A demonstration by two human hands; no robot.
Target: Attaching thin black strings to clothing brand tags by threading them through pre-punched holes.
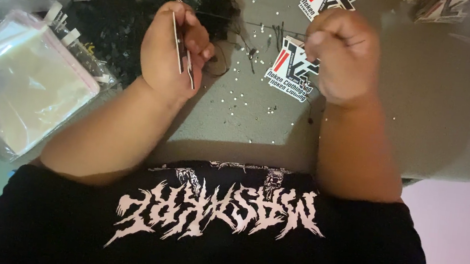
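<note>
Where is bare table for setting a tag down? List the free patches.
Free: the grey table right of the right hand; a lightly speckled strip between the forearms. Crowded: the black string pile by the left hand, and the plastic bags far left.

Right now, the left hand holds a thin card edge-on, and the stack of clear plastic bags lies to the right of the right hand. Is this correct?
Not quite. The head view shows the left hand holding the thin card edge-on, but the stack of clear plastic bags lies at the left, beyond the left hand, not to the right of the right hand.
</note>
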